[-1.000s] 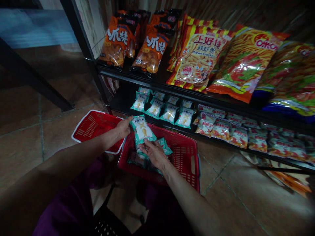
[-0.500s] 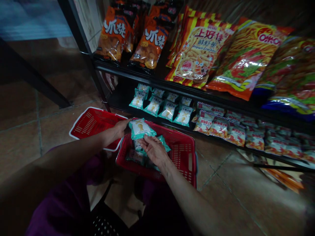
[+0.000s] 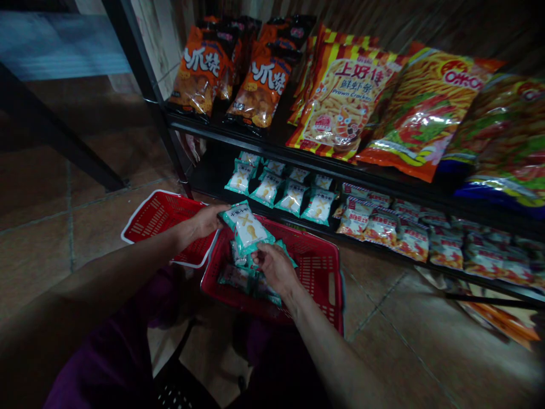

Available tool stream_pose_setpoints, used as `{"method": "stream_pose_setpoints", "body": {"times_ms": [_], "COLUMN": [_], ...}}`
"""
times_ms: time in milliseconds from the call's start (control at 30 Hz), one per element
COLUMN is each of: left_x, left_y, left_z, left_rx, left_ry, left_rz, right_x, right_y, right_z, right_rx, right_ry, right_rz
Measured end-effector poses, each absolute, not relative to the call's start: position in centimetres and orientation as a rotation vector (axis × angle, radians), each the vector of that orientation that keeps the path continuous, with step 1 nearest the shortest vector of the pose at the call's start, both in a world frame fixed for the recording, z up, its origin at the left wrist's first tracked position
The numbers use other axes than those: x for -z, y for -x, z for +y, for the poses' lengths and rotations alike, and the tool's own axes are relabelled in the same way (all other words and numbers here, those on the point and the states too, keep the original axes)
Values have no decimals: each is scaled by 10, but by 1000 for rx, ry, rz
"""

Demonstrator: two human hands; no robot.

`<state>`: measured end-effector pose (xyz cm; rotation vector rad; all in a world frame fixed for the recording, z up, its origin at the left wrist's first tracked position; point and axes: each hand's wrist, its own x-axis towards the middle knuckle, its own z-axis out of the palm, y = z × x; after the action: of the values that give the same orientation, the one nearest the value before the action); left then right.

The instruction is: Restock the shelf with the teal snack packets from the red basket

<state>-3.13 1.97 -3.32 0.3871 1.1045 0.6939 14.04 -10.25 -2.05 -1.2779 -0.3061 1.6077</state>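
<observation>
My left hand [image 3: 207, 220] grips the top corner of a small teal and white snack packet [image 3: 247, 228], held over a red basket [image 3: 317, 272]. My right hand [image 3: 275, 264] is closed on the packet's lower edge, just above several more teal packets [image 3: 238, 275] lying in the basket. Rows of the same teal packets [image 3: 279, 188] stand on the bottom shelf right behind the basket.
A second red basket [image 3: 159, 218] lies on the tiled floor to the left. The black shelf rack [image 3: 272, 145] carries big orange and striped snack bags [image 3: 340, 99] above, and red and white small packets [image 3: 383, 227] to the right below.
The packet tipped flatter, then back up to face me. My right hand slid from the basket's packets to the held packet's lower edge. The left hand barely moved.
</observation>
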Motion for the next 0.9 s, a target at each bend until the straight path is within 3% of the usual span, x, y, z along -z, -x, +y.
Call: {"method": "stream_pose_setpoints", "body": {"times_ms": [567, 900], "left_x": [20, 14], "left_y": [49, 37], "left_z": [26, 20], "left_rx": [-664, -834], "left_ry": [-990, -833], "left_rz": [1059, 1195], "right_x": [55, 44], "right_y": [-136, -137], "right_z": [-104, -102], "right_rx": [-1371, -1395], "right_ry": [1668, 1474], "right_rz": [-783, -758]}}
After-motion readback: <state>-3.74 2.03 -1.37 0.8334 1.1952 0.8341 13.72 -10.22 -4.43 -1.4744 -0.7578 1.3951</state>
